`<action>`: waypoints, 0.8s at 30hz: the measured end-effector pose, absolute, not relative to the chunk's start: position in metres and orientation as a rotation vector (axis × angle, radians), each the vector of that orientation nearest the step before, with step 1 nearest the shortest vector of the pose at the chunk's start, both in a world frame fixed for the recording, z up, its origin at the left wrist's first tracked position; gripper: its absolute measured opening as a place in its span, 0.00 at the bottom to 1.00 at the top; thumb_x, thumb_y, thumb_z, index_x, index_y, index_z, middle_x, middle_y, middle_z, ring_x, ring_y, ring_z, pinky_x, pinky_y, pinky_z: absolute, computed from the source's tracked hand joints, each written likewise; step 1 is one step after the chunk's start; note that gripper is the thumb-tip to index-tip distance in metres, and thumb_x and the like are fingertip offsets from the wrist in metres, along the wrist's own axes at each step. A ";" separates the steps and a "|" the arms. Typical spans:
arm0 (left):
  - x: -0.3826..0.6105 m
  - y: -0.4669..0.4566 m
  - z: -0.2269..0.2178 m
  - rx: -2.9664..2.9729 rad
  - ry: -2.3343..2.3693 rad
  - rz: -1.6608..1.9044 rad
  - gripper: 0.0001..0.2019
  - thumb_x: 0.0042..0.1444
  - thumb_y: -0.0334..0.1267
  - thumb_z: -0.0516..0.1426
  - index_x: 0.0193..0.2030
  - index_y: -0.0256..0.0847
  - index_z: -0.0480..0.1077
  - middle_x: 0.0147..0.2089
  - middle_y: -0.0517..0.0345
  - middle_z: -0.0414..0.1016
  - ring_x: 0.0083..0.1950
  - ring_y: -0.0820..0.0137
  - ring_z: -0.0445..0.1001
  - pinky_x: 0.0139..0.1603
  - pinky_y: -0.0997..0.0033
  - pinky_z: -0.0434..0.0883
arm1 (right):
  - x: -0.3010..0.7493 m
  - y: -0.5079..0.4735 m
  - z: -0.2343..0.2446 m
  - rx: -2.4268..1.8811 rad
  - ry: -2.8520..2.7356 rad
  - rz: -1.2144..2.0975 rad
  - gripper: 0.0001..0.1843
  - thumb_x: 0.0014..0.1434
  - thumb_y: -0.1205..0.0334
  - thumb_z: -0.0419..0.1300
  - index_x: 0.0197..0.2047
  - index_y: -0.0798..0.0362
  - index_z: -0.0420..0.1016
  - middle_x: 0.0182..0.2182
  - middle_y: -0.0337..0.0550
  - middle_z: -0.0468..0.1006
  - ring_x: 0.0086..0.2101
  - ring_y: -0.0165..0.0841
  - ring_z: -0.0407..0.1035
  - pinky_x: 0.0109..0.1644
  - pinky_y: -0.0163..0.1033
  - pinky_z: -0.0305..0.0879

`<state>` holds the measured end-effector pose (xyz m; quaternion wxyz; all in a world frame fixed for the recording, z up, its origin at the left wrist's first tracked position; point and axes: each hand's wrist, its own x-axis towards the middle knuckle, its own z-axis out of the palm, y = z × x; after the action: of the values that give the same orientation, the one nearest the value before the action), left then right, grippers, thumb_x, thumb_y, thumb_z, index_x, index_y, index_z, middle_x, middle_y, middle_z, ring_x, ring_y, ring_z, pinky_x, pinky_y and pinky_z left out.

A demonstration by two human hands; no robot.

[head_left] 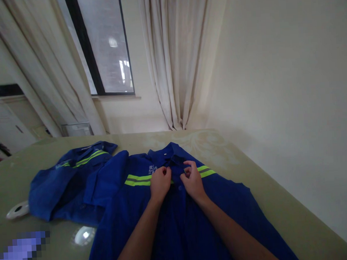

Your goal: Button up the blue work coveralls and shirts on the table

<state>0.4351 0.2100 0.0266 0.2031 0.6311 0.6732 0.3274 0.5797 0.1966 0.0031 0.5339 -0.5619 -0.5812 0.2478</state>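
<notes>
- The blue shirt (181,230) is lying front-up on the table (227,150), keeping its opening within reach.
- Left hand (160,183) is pinching cloth there, likely steadying it.
- Right hand (193,181) is curling opposite; I cannot tell whether it's gripping.

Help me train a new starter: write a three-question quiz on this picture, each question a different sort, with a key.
1. Multiple choice: where are the left hand and right hand on the blue garment?
A) At the hem
B) At the front, just below the collar
C) At a sleeve end
2. True or false: a second blue garment lies on the table, to the left of the first in the picture.
3. Fill in: the bright stripes across the first garment's chest are ____ in colour.

Key: 1. B; 2. True; 3. yellow-green.
</notes>
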 end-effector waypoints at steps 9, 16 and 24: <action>0.432 0.212 0.012 1.767 1.766 1.079 0.02 0.66 0.37 0.55 0.43 0.44 0.67 0.36 0.59 0.79 0.37 0.66 0.79 0.38 0.70 0.67 | 0.579 0.196 0.000 -1.300 -1.615 0.333 0.24 0.55 0.74 0.49 0.49 0.52 0.79 0.44 0.49 0.80 0.46 0.40 0.75 0.55 0.45 0.69; 0.434 0.206 0.014 1.973 1.720 1.022 0.15 0.61 0.32 0.58 0.55 0.43 0.69 0.56 0.51 0.79 0.58 0.56 0.73 0.58 0.55 0.66 | 0.588 0.201 -0.002 -1.401 -1.290 0.406 0.23 0.59 0.67 0.49 0.50 0.55 0.81 0.49 0.52 0.82 0.52 0.42 0.74 0.62 0.49 0.65; 0.446 0.202 0.015 2.321 1.973 0.683 0.20 0.67 0.38 0.51 0.64 0.48 0.68 0.64 0.50 0.72 0.59 0.51 0.67 0.56 0.47 0.64 | 0.574 0.205 0.021 -1.707 -1.386 0.332 0.26 0.55 0.41 0.66 0.44 0.56 0.79 0.43 0.54 0.79 0.45 0.45 0.75 0.53 0.46 0.68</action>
<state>0.4456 0.2023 0.0155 0.0098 0.7434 0.6320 0.2186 0.5741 0.2048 0.0207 0.4428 -0.6882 -0.5589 0.1339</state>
